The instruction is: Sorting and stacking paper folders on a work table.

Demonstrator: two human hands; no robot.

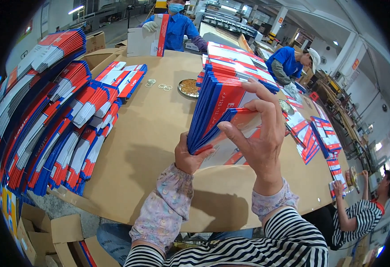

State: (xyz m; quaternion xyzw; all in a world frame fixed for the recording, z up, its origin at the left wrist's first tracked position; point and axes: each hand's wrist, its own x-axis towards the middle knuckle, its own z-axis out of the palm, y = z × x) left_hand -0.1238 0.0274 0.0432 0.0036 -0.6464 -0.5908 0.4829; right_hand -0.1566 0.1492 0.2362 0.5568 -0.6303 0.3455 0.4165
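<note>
In my left hand (190,155) is a thick bundle of flat folded cartons (217,100), red, white and blue, gripped near its lower end. The bundle stands tilted above the table, its upper edges fanned apart. My right hand (266,133) is at the bundle's right side, fingers spread and curved. Its fingertips and thumb lie along the edges of the front cartons, which lean away from the thicker part behind. The palm side of my left hand is hidden by the bundle.
High piles of flat cartons (48,129) stand at the left, beside smaller stacks (121,80). Rubber bands (164,87) and a round dish (188,88) lie on the brown table (128,173). Another carton stack (239,62) rises behind the bundle. Co-workers handle cartons across the table and at right.
</note>
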